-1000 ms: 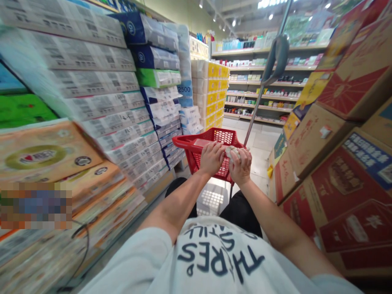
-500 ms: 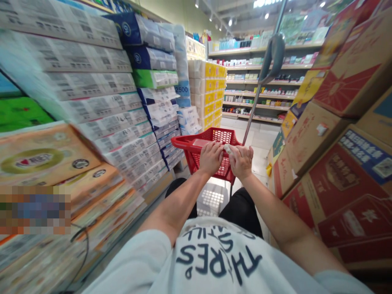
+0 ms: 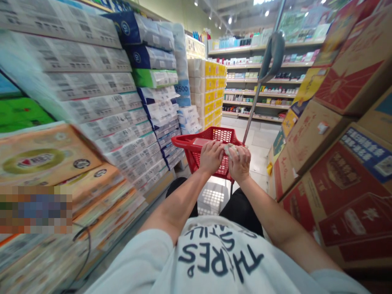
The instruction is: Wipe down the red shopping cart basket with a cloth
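A red plastic shopping cart (image 3: pixel 191 157) with a perforated basket stands in front of my knees. My left hand (image 3: pixel 211 157) is closed over its near handle, fingers bent across the bar. Beside it, my right hand (image 3: pixel 240 163) is closed on a crumpled whitish tissue (image 3: pixel 229 148) pressed against the handle. The tissue shows between the two hands and above the right fingers; its rest is hidden under them. Both hands sit close together, knuckles up.
Tall stacks of wrapped paper packs (image 3: pixel 104 110) line the left side. Cardboard cartons (image 3: pixel 318 134) are piled along the right. A metal pole (image 3: pixel 254 108) with a grey loop rises beyond the cart. Stocked shelves (image 3: pixel 260 67) stand across the far end of the pale floor.
My right hand has shifted slightly left and its fingers curl more over the handle. More of the tissue shows above them. My left hand and the cart stay nearly in place.
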`<state>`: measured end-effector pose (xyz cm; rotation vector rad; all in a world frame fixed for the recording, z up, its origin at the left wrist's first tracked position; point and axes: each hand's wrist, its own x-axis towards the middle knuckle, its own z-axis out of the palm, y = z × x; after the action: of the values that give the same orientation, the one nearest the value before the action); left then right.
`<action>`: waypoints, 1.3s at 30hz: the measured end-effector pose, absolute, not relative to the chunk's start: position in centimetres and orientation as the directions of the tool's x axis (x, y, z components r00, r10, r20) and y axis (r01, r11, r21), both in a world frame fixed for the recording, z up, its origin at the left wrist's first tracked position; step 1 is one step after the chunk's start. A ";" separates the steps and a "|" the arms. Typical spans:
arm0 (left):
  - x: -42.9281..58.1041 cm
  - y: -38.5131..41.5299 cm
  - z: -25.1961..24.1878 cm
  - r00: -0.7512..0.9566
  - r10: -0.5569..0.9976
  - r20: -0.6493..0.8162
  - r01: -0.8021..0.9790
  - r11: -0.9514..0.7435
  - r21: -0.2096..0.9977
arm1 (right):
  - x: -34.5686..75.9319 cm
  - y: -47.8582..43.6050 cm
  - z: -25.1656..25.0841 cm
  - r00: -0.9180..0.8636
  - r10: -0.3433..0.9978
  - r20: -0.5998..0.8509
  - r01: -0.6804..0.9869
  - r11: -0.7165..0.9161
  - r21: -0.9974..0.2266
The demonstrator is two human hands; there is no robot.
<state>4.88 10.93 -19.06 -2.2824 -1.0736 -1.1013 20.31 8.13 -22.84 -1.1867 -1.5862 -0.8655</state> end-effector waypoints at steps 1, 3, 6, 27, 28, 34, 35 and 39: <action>4.9 10.9 -19.0 0.407 0.472 0.782 0.772 -0.635 -0.019 | 20.3 8.1 -22.9 -0.084 0.272 0.959 0.961 0.275 0.006; 4.9 10.9 -19.0 0.415 0.471 0.778 0.770 -0.638 -0.025 | 20.4 8.3 -22.7 -0.096 0.286 0.953 0.959 0.284 0.011; 4.9 11.0 -19.1 0.401 0.472 0.785 0.777 -0.630 -0.018 | 20.7 8.5 -21.7 -0.110 0.391 0.914 0.950 0.311 -0.018; 4.8 11.4 -19.5 0.396 0.453 0.799 0.768 -0.641 -0.018 | 20.6 8.3 -21.8 -0.111 0.374 0.921 0.950 0.312 -0.013; 4.9 11.4 -19.4 0.395 0.457 0.797 0.768 -0.640 -0.014 | 20.7 8.3 -21.5 -0.107 0.405 0.908 0.951 0.308 -0.025; 4.9 11.4 -19.4 0.399 0.468 0.788 0.770 -0.638 -0.011 | 19.9 7.9 -22.4 -0.061 0.334 0.941 0.976 0.219 -0.014; 4.8 11.3 -19.4 0.403 0.465 0.789 0.768 -0.641 -0.014 | 19.8 7.7 -22.7 -0.071 0.300 0.951 0.975 0.222 0.003; 4.8 11.3 -19.3 0.405 0.469 0.785 0.766 -0.643 -0.010 | 20.2 7.7 -22.8 -0.115 0.331 0.936 0.962 0.273 0.022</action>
<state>4.79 11.32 -19.30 -2.2969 -1.0634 -1.1064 20.16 7.71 -22.76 -1.2130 -1.6304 -0.8674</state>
